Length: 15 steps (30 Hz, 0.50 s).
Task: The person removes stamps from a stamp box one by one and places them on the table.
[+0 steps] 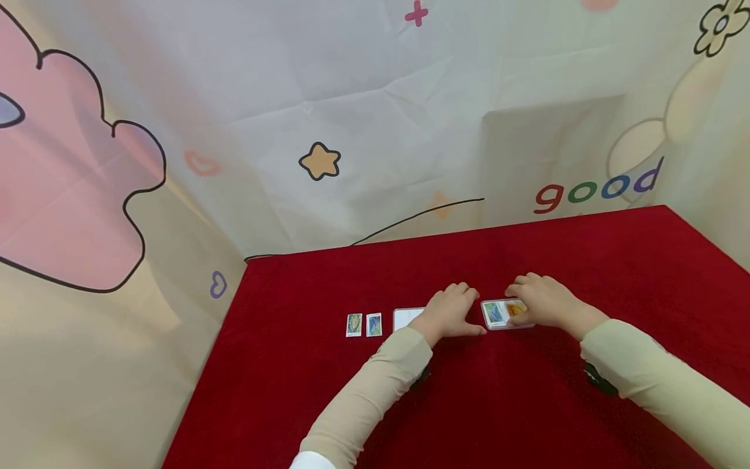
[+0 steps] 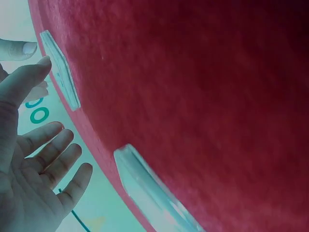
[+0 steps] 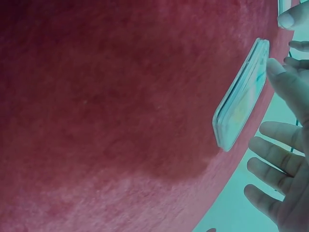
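Note:
In the head view, a clear flat case (image 1: pixel 495 315) with small colored picture cards inside lies on the red cloth. My right hand (image 1: pixel 545 301) hovers over its right end, thumb and fingers spread around that end. In the right wrist view, the right thumb (image 3: pixel 285 84) is close to the upper end of the case (image 3: pixel 241 99), and the other fingers are loosely extended. My left hand (image 1: pixel 448 312) is left of this case, fingers relaxed and holding nothing. It partly hides a second, white-looking case (image 1: pixel 406 317), whose edge (image 2: pixel 154 198) shows in the left wrist view.
Two small picture cards (image 1: pixel 354 325) lie side by side left of the white case. The red-covered table (image 1: pixel 293 391) ends at the back against a printed curtain (image 1: pixel 375 130) with a star and the word "good".

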Each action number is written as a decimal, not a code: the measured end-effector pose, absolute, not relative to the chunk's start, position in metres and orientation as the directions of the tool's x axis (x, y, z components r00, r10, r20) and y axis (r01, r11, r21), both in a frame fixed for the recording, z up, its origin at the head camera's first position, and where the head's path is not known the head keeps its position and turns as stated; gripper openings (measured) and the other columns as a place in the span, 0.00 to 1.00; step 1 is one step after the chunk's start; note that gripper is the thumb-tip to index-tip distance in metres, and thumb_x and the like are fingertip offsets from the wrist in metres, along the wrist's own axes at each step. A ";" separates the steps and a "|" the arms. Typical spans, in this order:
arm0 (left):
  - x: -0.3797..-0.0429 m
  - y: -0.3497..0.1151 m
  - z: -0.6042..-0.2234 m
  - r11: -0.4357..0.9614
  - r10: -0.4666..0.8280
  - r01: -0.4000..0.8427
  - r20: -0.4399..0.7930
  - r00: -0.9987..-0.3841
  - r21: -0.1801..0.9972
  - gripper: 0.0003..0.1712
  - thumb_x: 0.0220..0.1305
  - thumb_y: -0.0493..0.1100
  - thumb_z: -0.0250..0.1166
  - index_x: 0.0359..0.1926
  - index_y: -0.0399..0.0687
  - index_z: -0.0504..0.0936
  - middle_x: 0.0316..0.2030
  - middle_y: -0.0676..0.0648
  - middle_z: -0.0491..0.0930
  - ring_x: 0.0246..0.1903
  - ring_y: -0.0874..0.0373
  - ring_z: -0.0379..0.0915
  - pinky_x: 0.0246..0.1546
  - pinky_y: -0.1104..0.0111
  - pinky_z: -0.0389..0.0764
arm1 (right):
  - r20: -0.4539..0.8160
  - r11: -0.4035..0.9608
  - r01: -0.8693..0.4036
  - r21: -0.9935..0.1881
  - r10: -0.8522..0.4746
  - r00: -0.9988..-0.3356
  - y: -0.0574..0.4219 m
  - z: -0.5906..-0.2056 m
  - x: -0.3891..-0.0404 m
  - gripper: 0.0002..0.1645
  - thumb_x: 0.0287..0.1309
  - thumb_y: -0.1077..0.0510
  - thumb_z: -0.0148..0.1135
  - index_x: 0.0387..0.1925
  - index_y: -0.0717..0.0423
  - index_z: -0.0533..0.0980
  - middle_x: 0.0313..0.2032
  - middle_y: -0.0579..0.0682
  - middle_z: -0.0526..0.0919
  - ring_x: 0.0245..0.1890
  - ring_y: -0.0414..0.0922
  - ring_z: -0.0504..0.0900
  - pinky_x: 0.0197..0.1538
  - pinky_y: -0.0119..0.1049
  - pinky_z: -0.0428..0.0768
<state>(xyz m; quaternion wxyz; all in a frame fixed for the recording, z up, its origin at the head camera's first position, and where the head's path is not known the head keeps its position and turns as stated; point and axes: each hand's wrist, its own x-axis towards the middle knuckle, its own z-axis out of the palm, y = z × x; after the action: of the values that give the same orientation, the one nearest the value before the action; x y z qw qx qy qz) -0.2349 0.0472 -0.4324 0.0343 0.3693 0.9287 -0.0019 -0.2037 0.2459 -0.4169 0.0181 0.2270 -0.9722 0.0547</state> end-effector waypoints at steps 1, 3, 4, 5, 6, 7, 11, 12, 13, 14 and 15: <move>-0.235 0.048 -0.434 0.726 0.687 0.687 -0.066 -0.724 0.022 0.37 0.55 0.64 0.65 0.60 0.50 0.71 0.53 0.53 0.73 0.53 0.61 0.68 0.49 0.70 0.73 | 0.059 0.891 -0.442 -0.104 -0.438 -0.897 0.247 -0.418 -0.204 0.29 0.40 0.47 0.75 0.42 0.61 0.80 0.37 0.55 0.81 0.35 0.48 0.74 0.40 0.47 0.76; -0.235 0.049 -0.437 0.730 0.683 0.684 -0.068 -0.727 0.023 0.37 0.55 0.64 0.65 0.60 0.50 0.71 0.54 0.53 0.73 0.53 0.61 0.68 0.49 0.70 0.73 | 0.057 0.892 -0.437 -0.117 -0.433 -0.900 0.248 -0.420 -0.204 0.29 0.40 0.47 0.75 0.42 0.62 0.80 0.38 0.55 0.81 0.35 0.48 0.74 0.40 0.47 0.77; -0.235 0.049 -0.439 0.732 0.681 0.681 -0.068 -0.729 0.024 0.37 0.55 0.64 0.65 0.60 0.50 0.71 0.54 0.53 0.73 0.53 0.61 0.68 0.50 0.70 0.73 | 0.057 0.892 -0.435 -0.122 -0.431 -0.900 0.249 -0.421 -0.204 0.29 0.40 0.48 0.75 0.42 0.62 0.80 0.38 0.55 0.81 0.35 0.48 0.74 0.40 0.47 0.77; -0.235 0.049 -0.440 0.734 0.678 0.679 -0.069 -0.731 0.026 0.37 0.55 0.64 0.65 0.61 0.50 0.71 0.54 0.53 0.72 0.54 0.60 0.68 0.50 0.70 0.73 | 0.056 0.892 -0.433 -0.127 -0.429 -0.901 0.250 -0.421 -0.204 0.29 0.40 0.48 0.75 0.42 0.63 0.80 0.38 0.55 0.80 0.35 0.48 0.74 0.40 0.47 0.77; -0.236 0.050 -0.441 0.735 0.677 0.677 -0.069 -0.732 0.027 0.38 0.55 0.64 0.65 0.61 0.50 0.71 0.55 0.52 0.72 0.54 0.60 0.68 0.50 0.70 0.73 | 0.056 0.892 -0.432 -0.131 -0.428 -0.902 0.250 -0.422 -0.204 0.30 0.40 0.48 0.75 0.43 0.63 0.80 0.38 0.56 0.80 0.35 0.48 0.74 0.40 0.46 0.77; -0.236 0.050 -0.442 0.736 0.676 0.676 -0.069 -0.733 0.027 0.38 0.55 0.65 0.65 0.61 0.50 0.71 0.55 0.52 0.72 0.54 0.60 0.68 0.51 0.69 0.73 | 0.056 0.892 -0.431 -0.136 -0.427 -0.902 0.251 -0.422 -0.205 0.30 0.39 0.48 0.76 0.43 0.63 0.80 0.38 0.56 0.80 0.35 0.48 0.74 0.39 0.46 0.77; -0.237 0.052 -0.444 0.740 0.673 0.672 -0.068 -0.737 0.037 0.40 0.55 0.65 0.65 0.62 0.49 0.70 0.56 0.52 0.72 0.55 0.59 0.68 0.51 0.69 0.73 | 0.033 0.892 -0.418 -0.172 -0.419 -0.908 0.255 -0.425 -0.206 0.31 0.40 0.48 0.76 0.44 0.64 0.79 0.38 0.56 0.80 0.35 0.47 0.74 0.39 0.45 0.77; -0.237 0.053 -0.444 0.740 0.672 0.672 -0.068 -0.737 0.038 0.40 0.55 0.65 0.65 0.62 0.49 0.70 0.56 0.52 0.72 0.55 0.59 0.68 0.51 0.69 0.73 | 0.025 0.892 -0.413 -0.185 -0.416 -0.909 0.256 -0.426 -0.206 0.31 0.40 0.48 0.76 0.44 0.64 0.79 0.38 0.56 0.80 0.35 0.47 0.74 0.39 0.45 0.77; -0.237 0.054 -0.444 0.740 0.673 0.672 -0.068 -0.737 0.040 0.40 0.55 0.66 0.65 0.62 0.49 0.70 0.56 0.52 0.72 0.55 0.59 0.68 0.51 0.69 0.73 | 0.015 0.892 -0.407 -0.198 -0.412 -0.911 0.257 -0.427 -0.206 0.31 0.40 0.48 0.75 0.44 0.64 0.79 0.39 0.56 0.79 0.35 0.47 0.74 0.39 0.45 0.77; -0.237 0.055 -0.445 0.739 0.673 0.672 -0.069 -0.736 0.042 0.40 0.55 0.66 0.65 0.62 0.50 0.70 0.56 0.52 0.72 0.55 0.60 0.68 0.51 0.69 0.73 | 0.003 0.892 -0.400 -0.212 -0.408 -0.913 0.258 -0.427 -0.206 0.32 0.41 0.48 0.75 0.45 0.64 0.79 0.39 0.56 0.79 0.35 0.47 0.74 0.39 0.45 0.77; -0.237 0.056 -0.445 0.739 0.674 0.672 -0.070 -0.736 0.044 0.40 0.54 0.66 0.64 0.62 0.50 0.70 0.55 0.52 0.72 0.55 0.60 0.68 0.51 0.69 0.73 | -0.006 0.892 -0.393 -0.225 -0.405 -0.915 0.259 -0.428 -0.206 0.32 0.41 0.48 0.75 0.45 0.64 0.78 0.39 0.56 0.79 0.35 0.47 0.74 0.39 0.45 0.77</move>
<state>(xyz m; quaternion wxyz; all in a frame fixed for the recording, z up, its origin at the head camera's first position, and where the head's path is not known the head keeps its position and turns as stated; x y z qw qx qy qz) -0.2366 0.0560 -0.4448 0.0406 0.3613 0.9315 0.0079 -0.2064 0.2588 -0.4283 -0.0264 0.2051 -0.9721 0.1104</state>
